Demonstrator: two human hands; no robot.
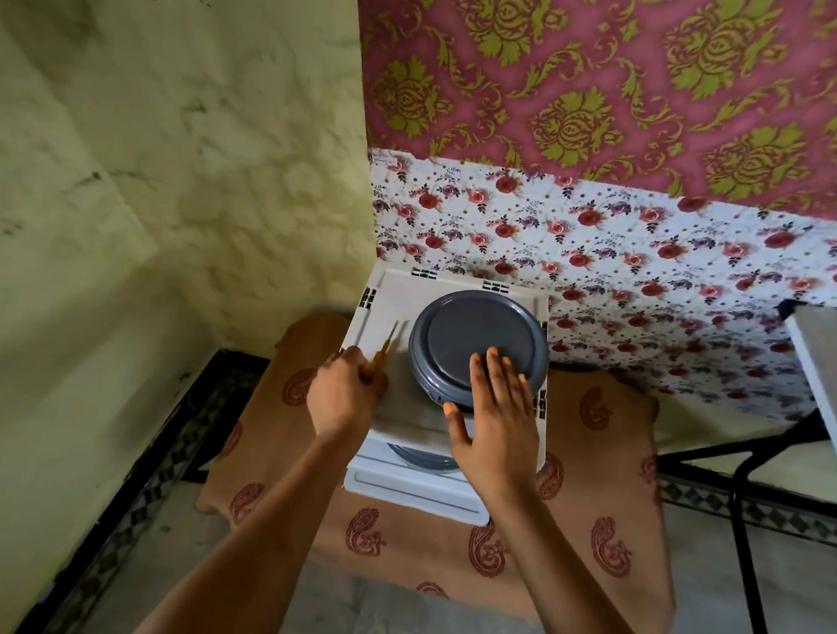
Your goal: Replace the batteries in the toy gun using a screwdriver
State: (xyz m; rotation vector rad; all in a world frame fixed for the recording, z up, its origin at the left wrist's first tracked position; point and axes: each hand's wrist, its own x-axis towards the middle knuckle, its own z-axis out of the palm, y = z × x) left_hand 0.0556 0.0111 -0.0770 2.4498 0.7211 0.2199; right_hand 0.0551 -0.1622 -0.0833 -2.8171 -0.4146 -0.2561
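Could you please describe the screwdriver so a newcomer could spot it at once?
Find the white stand against the floral wall, with a round grey lid on top. Left of that lid, the left hand grips the screwdriver: the only thin thing, amber handle, slim metal shaft.

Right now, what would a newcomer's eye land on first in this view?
A round grey lid sits mid-frame on a white box, under loud pink-and-green wallpaper. The right hand is spread open over the lid's near edge. The left hand grips a screwdriver at the box's left side. No toy gun is in view.
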